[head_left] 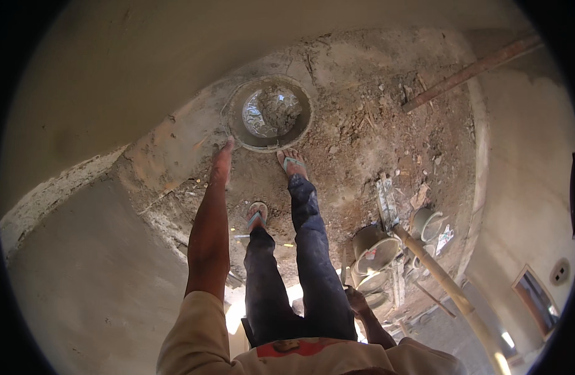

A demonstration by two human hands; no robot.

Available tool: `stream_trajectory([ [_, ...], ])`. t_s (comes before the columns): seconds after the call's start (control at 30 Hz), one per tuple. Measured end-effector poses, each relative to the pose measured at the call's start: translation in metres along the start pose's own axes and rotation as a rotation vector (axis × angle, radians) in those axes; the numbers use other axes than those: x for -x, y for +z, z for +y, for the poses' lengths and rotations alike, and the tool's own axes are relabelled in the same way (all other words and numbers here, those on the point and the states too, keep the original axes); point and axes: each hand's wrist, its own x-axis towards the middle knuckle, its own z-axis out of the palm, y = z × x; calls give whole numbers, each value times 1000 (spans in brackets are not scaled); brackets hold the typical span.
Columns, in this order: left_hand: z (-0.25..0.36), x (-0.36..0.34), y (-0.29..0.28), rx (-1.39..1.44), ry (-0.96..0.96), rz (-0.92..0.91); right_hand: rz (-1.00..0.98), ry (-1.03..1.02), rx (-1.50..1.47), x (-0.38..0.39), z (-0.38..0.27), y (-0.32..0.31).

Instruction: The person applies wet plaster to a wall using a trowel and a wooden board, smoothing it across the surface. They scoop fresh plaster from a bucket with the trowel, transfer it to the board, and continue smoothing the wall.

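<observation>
My left arm stretches forward, and my left hand shows edge-on beside the lower left rim of a round bucket. Its fingers look straight, with nothing visible in them; whether the tips touch the rim I cannot tell. Wet grey mortar lies in the bucket, with shiny water on its left side. A thin wire handle hangs at the bucket's left edge. Low by my right thigh, my right hand is closed around what looks like a trowel, seen nearly edge-on; its handle is hidden in the fingers.
My sandalled feet stand just behind the bucket on rubble-strewn ground. Plastered walls rise ahead and left. At right are several buckets, a mortar-caked board and a long bamboo pole. A wooden beam slants in at upper right.
</observation>
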Motion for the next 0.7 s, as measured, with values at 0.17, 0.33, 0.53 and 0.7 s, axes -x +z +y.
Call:
stream_trajectory([
  [0.17,24,-45,51,-57,165,307,88,-201,56,-82,-40,-112],
  [0.33,35,-7,101,334,135,333,-21,351,-831,-118,-89,-225],
  [0.53,68,104,84,98,100,114,-106,283,-471,-154,-131,-318],
  [0.7,74,160,20,482,69,165,-60,167,-70,-153,-225,-346],
])
